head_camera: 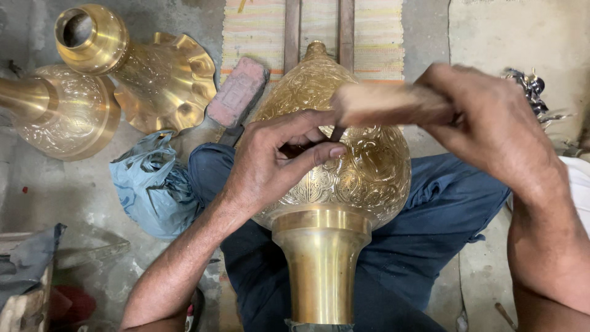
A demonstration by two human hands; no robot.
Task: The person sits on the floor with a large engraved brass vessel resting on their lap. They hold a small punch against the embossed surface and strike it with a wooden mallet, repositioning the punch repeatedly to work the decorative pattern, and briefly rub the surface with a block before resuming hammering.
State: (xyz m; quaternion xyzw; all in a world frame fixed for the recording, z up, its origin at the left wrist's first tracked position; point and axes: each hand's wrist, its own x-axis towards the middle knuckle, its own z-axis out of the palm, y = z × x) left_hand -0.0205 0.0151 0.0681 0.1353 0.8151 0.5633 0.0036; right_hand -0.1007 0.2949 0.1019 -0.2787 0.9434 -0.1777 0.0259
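Engraved round-bodied brass vase lies across the lap, plain neck toward camera. Left hand pinches a thin dark metal punch against its body — right hand grips a blurred wooden mallet above it. Two more brass vases on concrete floor, far-left corner — mouths look empty.

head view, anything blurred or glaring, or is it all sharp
Head view: the wooden mallet in the right hand is smeared by motion blur; the left hand and engraved brass vase are sharp; soft glare sits on the vase's plain neck.
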